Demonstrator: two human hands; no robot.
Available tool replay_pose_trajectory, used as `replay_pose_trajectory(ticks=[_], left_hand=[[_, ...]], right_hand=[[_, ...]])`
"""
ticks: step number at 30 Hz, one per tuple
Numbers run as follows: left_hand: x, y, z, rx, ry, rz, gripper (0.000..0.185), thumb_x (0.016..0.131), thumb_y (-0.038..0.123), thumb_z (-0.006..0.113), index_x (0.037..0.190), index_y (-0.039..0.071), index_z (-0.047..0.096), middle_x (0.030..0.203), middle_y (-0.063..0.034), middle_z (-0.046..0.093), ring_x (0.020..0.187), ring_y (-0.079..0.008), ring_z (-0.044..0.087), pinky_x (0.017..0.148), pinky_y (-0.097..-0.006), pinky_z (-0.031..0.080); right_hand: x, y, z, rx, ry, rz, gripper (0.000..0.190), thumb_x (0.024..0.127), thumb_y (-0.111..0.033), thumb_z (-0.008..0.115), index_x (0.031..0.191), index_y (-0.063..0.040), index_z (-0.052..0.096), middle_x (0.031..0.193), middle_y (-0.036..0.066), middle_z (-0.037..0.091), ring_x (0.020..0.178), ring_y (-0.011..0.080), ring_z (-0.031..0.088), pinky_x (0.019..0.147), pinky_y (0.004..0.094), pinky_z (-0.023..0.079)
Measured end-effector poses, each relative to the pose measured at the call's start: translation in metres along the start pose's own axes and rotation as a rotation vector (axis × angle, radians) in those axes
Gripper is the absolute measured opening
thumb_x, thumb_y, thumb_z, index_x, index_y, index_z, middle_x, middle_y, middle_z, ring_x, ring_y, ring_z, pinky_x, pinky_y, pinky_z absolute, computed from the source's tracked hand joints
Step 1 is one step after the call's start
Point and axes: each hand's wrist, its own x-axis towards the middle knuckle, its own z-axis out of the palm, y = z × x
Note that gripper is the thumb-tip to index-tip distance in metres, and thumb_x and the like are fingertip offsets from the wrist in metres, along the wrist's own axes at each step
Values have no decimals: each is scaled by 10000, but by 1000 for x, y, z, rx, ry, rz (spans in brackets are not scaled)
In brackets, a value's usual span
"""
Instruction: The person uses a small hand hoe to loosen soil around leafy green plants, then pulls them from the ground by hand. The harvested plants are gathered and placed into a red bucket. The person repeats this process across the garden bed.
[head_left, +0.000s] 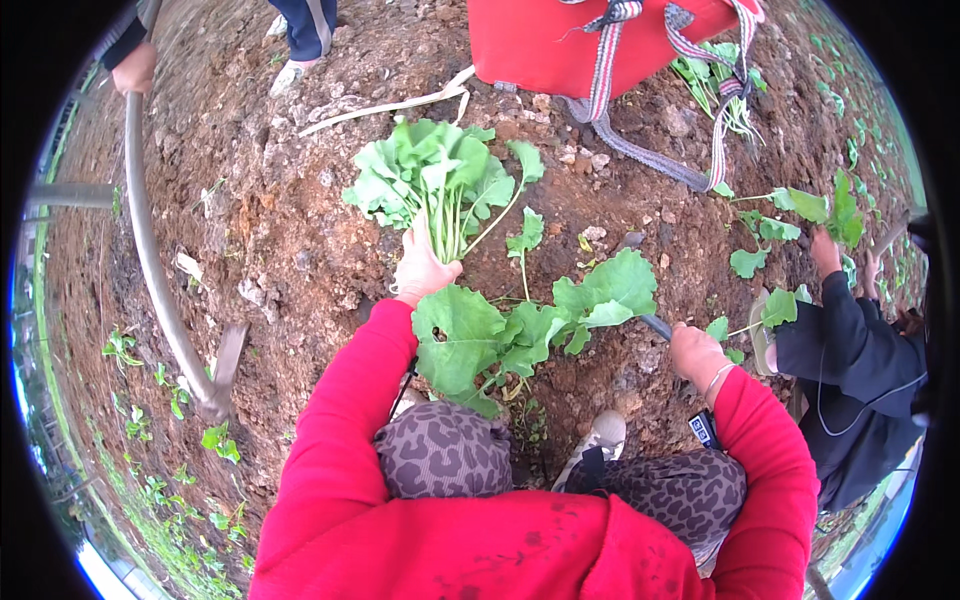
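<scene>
My left hand (425, 264) grips the stems of a bunch of green leafy seedlings (442, 176), their leaves pointing away from me. In my right hand (696, 351) is the dark handle of a tool (657, 326); its far end is hidden by or lies near the leaves. Between my hands and in front of my knees spreads a larger leafy plant (461, 334), with a hole in one broad leaf. A single seedling (526, 240) stands or lies just right of the bunch, apart from it.
Beyond the bunch sits a red bag (585, 52) with striped straps, seedlings (712, 79) beside it. At left, a person's hand holds a long-handled hoe (142, 202), its head on the soil. A person in dark clothes (855, 375) crouches at right, holding leaves. Small plants (221, 442) grow at lower left.
</scene>
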Motion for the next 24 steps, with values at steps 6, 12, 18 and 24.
replay_pose_trajectory(ticks=[6, 12, 18, 24], left_hand=[[11, 35, 2, -704, 115, 392, 996, 598, 163, 767, 1425, -23, 245, 1273, -217, 443, 1189, -311, 463, 1042, -354, 357], [12, 84, 11, -143, 10, 426, 950, 636, 175, 730, 1447, 130, 238, 1310, -248, 387, 1021, -439, 562, 894, -451, 489], [48, 71, 38, 62, -155, 471, 979, 655, 244, 772, 1468, 175, 230, 1437, -252, 298, 1115, -439, 539, 949, -433, 471], [71, 28, 16, -277, -10, 335, 349, 717, 169, 766, 1022, 55, 637, 1214, -129, 537, 851, -191, 640, 839, -349, 529]], right_hand=[[5, 4, 10, 28, 5, 5, 243, 903, -80, 454, 1103, 1, 566, 1085, 217, 647, 1008, 354, 642, 868, 414, 518], [4, 2, 9, 54, -8, 23, 254, 914, -90, 437, 1123, -3, 554, 1077, 217, 649, 1005, 357, 643, 865, 422, 517], [5, 1, 9, 25, -41, 53, 262, 926, -96, 420, 1130, 2, 552, 1074, 221, 649, 1006, 358, 641, 865, 425, 517], [10, 3, 12, 46, -60, 68, 250, 921, -110, 440, 1103, 13, 561, 1069, 224, 649, 1013, 360, 638, 862, 421, 520]])
